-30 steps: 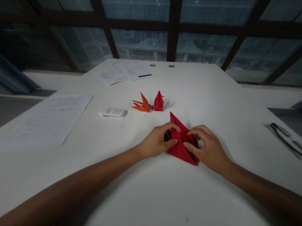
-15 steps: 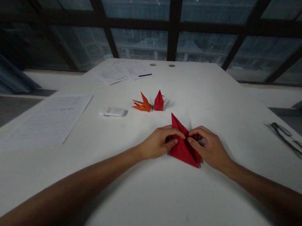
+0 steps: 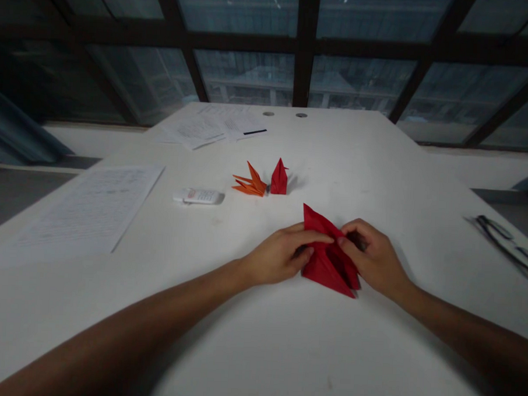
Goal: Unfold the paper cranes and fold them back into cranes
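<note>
A red folded sheet of origami paper [image 3: 326, 271] is held just above or on the white table [image 3: 249, 337], with one corner pointing up and its layers spread at the lower right. My left hand [image 3: 283, 251] grips its left side, thumb and index finger on the near face and the other fingers behind. On the right, my right hand [image 3: 370, 252] pinches the upper right edge between thumb and index finger. Past my hands stand an orange origami piece [image 3: 253, 183] with several points and a small red origami piece [image 3: 279, 178].
A white remote control [image 3: 197, 195] lies left of the origami pieces. Printed sheets [image 3: 88, 208] cover the table's left side, with more papers [image 3: 197, 128] and a black strip [image 3: 255, 131] farther back. Eyeglasses [image 3: 502, 240] lie near the right edge.
The red paper and both hands have shifted slightly right. My right hand has drawn the upper right edge outward, and the paper's folds look wider apart.
</note>
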Motion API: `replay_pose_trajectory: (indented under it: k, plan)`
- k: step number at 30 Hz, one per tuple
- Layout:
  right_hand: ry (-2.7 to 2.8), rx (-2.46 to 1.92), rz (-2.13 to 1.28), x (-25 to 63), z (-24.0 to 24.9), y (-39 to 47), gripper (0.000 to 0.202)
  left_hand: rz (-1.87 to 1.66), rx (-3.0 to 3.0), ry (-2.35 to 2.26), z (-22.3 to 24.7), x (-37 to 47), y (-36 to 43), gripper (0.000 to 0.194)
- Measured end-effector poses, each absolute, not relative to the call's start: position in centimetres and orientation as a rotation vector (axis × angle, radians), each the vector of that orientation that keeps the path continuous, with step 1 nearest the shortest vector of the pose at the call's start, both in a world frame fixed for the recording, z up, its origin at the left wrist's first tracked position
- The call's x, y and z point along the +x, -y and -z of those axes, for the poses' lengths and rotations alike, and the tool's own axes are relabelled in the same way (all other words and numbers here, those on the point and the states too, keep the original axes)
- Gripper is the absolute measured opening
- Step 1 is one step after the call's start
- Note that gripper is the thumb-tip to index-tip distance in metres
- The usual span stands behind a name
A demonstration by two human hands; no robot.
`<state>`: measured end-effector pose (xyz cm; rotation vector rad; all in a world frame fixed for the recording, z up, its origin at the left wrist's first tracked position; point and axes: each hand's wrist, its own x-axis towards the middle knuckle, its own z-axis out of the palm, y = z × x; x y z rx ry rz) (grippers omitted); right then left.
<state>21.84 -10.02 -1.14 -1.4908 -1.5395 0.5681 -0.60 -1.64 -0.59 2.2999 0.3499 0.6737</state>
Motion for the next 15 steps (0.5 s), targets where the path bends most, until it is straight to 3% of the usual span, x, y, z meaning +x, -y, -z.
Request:
replay_pose_trajectory:
  k: [7,13,15]
  plan:
    - [1.363,-1.485,-0.629,21.8,1.5,10.1,0.006,-0.634,2.358,-0.423,0.4,-0.6,1.7,0.043]
    - [1.392,-1.480,-0.586,21.7,1.3,10.4,0.011,-0.666,2.340,-0.514,-0.5,-0.5,2.2,0.016]
    - [1.411,-1.477,-0.580,21.6,1.3,10.5,0.012,-0.686,2.332,-0.584,-0.6,-0.4,2.3,0.022]
